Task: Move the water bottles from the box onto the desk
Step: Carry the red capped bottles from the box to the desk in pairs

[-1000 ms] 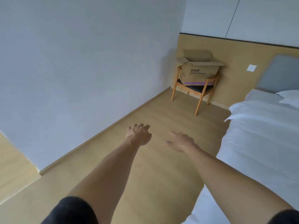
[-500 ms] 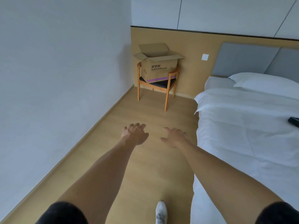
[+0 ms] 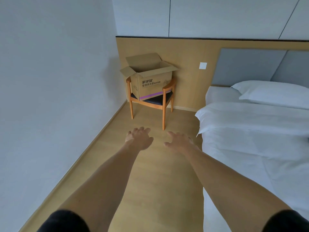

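A brown corrugated cardboard box [image 3: 151,81] with dark printed lettering and a purple stripe along its lower edge sits on the dark seat of a light wooden armchair [image 3: 164,96], its top flaps folded outward so the mouth stands open; from this angle the inside cannot be seen, so no water bottles are visible. The chair stands in the corner against a tan wood wall panel [image 3: 189,52], which carries a small white wall switch [image 3: 202,65]. Both of the person's bare arms reach forward over the pale wood floor [image 3: 155,190], well short of the chair. The left hand [image 3: 139,138] is palm down with its fingers loosely spread, its grip apart and holding nothing. The right hand [image 3: 179,141] hangs just beside it, fingers relaxed, its grip likewise apart and empty. To the right lies a bed with white sheets [image 3: 257,139] and a white pillow [image 3: 274,92] before a grey padded headboard [image 3: 247,66].
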The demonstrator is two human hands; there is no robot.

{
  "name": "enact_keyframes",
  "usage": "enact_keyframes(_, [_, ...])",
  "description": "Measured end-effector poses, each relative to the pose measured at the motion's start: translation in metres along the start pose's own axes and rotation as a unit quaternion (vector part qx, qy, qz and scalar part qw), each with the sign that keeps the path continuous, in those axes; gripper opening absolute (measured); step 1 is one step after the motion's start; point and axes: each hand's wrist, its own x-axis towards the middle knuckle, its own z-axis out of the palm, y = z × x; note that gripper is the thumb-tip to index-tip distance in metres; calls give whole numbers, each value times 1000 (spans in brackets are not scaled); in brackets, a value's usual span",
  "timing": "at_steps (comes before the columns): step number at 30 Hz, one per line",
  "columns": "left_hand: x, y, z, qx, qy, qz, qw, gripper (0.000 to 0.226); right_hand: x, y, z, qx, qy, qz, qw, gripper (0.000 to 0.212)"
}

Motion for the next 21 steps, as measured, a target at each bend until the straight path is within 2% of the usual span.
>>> enact_keyframes(13, [217, 57, -8, 2, -24, 69, 997, 45, 148, 90, -55, 43, 20, 94, 994, 67])
enact_keyframes(21, [382, 64, -39, 13, -33, 120, 992, 44, 273, 110, -114, 49, 36, 145, 987, 62])
